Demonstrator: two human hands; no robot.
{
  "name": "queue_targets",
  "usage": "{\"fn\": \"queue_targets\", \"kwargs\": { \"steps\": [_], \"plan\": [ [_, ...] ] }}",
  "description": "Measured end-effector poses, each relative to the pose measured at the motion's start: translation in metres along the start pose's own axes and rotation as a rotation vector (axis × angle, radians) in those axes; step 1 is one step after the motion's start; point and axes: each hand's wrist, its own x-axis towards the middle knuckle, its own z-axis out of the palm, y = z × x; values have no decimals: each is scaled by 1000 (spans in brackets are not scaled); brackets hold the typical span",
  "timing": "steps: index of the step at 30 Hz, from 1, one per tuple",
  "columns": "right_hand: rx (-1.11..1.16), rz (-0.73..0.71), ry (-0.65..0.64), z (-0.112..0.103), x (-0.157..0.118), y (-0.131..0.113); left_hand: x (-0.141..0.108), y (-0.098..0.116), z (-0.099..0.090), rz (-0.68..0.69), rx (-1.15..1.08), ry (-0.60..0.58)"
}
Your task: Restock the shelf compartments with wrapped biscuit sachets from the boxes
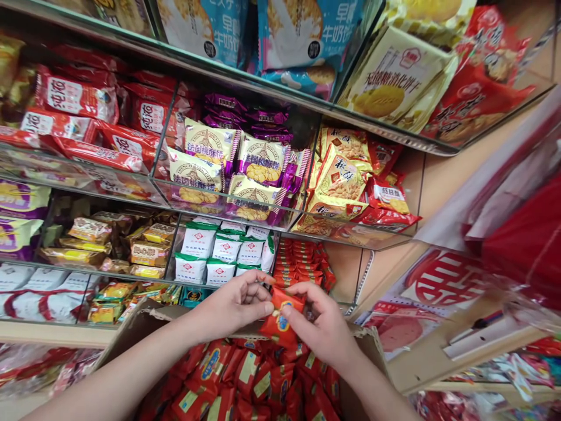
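Observation:
A small red snack packet (280, 327) with a blue and yellow print is between my hands. My left hand (236, 307) pinches its upper left edge with thumb and fingertips. On the other side, my right hand (322, 321) grips it, the thumb lying across the front. Under both hands is an open cardboard box (372, 345) full of loose red packets (245, 380) of similar look. Just behind the hands, a shelf compartment holds rows of red packets (300, 260), partly covered by my fingers.
Left of that compartment sit white and green packets (225, 248). Above, a glass-fronted shelf holds French biscuit packs (263, 161) and yellow pastry packs (344, 175). Blue biscuit bags (307, 35) fill the top shelf. Red plastic-wrapped goods (526, 251) hang at the right.

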Motion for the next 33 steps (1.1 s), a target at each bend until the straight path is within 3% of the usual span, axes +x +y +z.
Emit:
{"fn": "queue_targets", "kwargs": {
  "steps": [4,7,13,21,29,33],
  "plan": [
    [-347,-20,200,-35,16,25,0,-2,-3,-32,139,74],
    [-702,4,230,-53,35,52,-1,-3,-2,-66,194,37],
    [-1007,136,277,-58,71,82,-3,-2,0,-96,274,-12],
    [-1172,324,14,-48,81,85,-3,-4,-1,-76,320,-14],
    [-1117,329,-199,-49,93,103,-3,-3,0,-105,347,-30],
    [-1108,314,-235,-45,91,100,-3,-2,1,-120,356,-36]
  ]
}}
